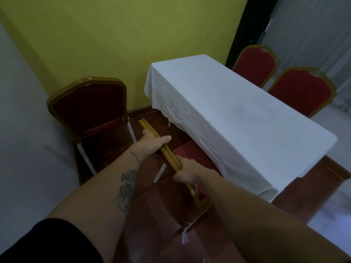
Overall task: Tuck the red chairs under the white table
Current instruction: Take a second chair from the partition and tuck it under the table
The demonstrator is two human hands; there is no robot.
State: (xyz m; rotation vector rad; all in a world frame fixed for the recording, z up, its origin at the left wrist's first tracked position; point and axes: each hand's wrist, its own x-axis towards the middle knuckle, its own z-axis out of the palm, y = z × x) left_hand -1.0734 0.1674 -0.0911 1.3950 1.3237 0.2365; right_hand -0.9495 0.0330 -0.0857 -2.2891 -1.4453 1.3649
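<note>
A long table under a white cloth (237, 114) runs from the yellow wall toward me. Right below me stands a red chair (195, 156) with a gold frame, seen from above; part of its seat lies under the cloth's near edge. Both hands grip the top rail of its back: my left hand (153, 142) farther along the rail, my right hand (187, 171) nearer me. A second red chair (89, 107) stands apart at the left, by the wall, its back toward me. Two more red chairs (256, 65) (303, 90) stand close against the table's far side.
A yellow wall (114, 35) closes the far end and a pale wall (19, 130) the left side. The floor is dark red-brown (161, 215). A dark door frame (241, 35) rises behind the table, with grey curtains to its right.
</note>
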